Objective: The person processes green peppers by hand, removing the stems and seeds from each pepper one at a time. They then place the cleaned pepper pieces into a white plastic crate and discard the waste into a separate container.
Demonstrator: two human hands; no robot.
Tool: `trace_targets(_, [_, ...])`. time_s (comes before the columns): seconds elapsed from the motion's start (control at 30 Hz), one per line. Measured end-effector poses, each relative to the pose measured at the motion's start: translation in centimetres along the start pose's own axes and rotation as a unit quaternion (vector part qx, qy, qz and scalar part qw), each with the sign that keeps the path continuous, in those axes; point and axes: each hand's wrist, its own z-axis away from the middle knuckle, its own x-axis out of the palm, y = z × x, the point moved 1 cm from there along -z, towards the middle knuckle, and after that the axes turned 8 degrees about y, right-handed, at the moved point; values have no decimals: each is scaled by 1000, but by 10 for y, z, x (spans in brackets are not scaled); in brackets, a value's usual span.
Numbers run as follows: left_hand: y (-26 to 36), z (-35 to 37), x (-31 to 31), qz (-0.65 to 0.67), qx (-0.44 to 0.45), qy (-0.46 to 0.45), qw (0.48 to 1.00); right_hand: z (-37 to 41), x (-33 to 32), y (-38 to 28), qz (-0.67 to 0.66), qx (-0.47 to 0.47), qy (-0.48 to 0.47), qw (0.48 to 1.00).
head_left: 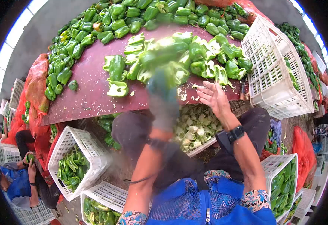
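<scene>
My left hand (163,95) wears a teal glove and is a motion blur over the near edge of the dark red table (88,86); whether it holds anything is unclear. My right hand (212,98) is bare, fingers spread, empty, just in front of a pile of halved green peppers (194,52). One cut pepper piece (117,89) lies alone to the left. Whole green peppers (96,22) are heaped along the table's far side. A crate of pale pepper cores and scraps (194,127) sits between my knees.
A tall white crate (272,71) stands tilted at the table's right end. White crates of cut peppers sit lower left (73,165), bottom (100,204) and lower right (284,183). Red mesh sacks (36,86) line the left. Another person (17,183) crouches at lower left.
</scene>
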Motion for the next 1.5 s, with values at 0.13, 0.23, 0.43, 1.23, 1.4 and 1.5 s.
trace_targets(0.13, [8, 28, 21, -115, 161, -126, 972, 2, 55, 16, -133, 37, -4, 990])
trace_targets(0.23, [12, 15, 17, -30, 10, -122, 992, 14, 81, 2, -172, 124, 6, 977])
trace_targets(0.43, [-6, 13, 17, 449, -313, 12, 837, 8, 84, 24, 279, -243, 9, 929])
trace_targets(1.23, [-33, 36, 35, 505, -357, 13, 786, 1, 112, 12, 516, -431, 71, 737])
trace_targets(1.4, [-47, 43, 43, 567, -424, 7, 706, 4, 115, 3, 451, -264, -42, 852])
trace_targets(1.5, [-38, 29, 25, 490, -255, -13, 834, 9, 116, 2, 384, -220, -83, 893])
